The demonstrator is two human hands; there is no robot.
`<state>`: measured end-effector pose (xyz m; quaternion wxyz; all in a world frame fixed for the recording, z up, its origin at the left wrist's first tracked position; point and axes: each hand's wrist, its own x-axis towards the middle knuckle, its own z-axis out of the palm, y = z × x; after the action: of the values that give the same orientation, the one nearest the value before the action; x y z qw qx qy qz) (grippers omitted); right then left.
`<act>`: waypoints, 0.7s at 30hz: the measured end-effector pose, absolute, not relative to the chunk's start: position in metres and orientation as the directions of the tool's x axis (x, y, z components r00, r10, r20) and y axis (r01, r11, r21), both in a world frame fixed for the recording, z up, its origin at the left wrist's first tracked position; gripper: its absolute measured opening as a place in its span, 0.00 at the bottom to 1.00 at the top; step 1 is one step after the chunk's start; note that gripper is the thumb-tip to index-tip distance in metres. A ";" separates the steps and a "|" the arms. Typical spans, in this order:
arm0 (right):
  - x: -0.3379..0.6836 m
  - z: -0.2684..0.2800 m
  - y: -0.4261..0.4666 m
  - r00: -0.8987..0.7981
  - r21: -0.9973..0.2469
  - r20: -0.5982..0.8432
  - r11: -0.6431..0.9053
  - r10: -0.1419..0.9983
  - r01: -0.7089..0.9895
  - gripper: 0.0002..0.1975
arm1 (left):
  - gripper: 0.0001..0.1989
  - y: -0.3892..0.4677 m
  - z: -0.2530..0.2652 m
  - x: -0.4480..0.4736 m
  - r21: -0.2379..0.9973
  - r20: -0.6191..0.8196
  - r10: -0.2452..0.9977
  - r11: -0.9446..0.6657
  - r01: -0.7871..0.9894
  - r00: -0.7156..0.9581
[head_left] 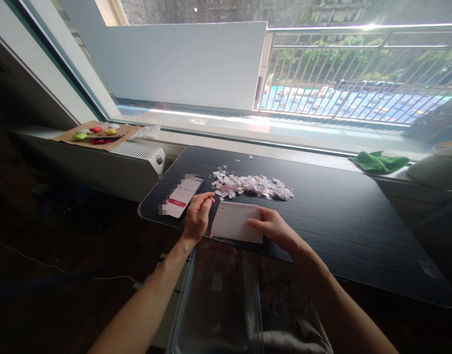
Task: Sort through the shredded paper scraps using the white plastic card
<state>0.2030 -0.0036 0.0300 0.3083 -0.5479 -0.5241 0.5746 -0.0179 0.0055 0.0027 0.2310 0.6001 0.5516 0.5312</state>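
Note:
My right hand (272, 227) grips the right edge of a flat white scraper (236, 222), thumb on top. The scraper has a small hole in its upper left corner and lies at the table's front edge. Just left of it, my left hand (199, 216) is closed, fingers curled and pressed together; whatever they may hold is hidden. Beyond both hands spreads a heap of small white paper scraps (251, 186), with a few loose bits farther back. A phone (183, 199) showing a running timer lies left of my left hand.
The dark table (332, 221) stands before a window with a railing outside. Below its front edge is a clear plastic bin (218, 300). A green cloth (379, 162) rests on the sill at right. On the left, brown paper (69, 133) with colourful items lies by a radiator (140, 155).

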 end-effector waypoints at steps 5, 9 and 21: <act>0.208 0.038 -0.020 -0.277 -0.943 -0.229 -0.141 0.933 0.302 0.08 | 0.16 0.005 0.003 -0.018 0.867 0.369 0.912 -0.269 0.420 -0.179; 0.220 0.055 -0.047 -0.266 -0.864 -0.051 0.091 0.963 0.494 0.04 | 0.15 0.005 0.003 -0.017 0.856 0.387 0.907 -0.286 0.431 -0.165; 0.299 0.061 -0.019 0.099 -0.947 0.049 0.015 0.994 0.321 0.26 | 0.14 0.006 0.003 -0.019 0.819 0.418 0.900 -0.316 0.479 -0.122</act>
<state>0.2987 -0.0192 0.0607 0.4463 -0.5920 -0.5551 0.3770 -0.0195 0.0060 0.0027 0.2061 0.6298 0.5475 0.5111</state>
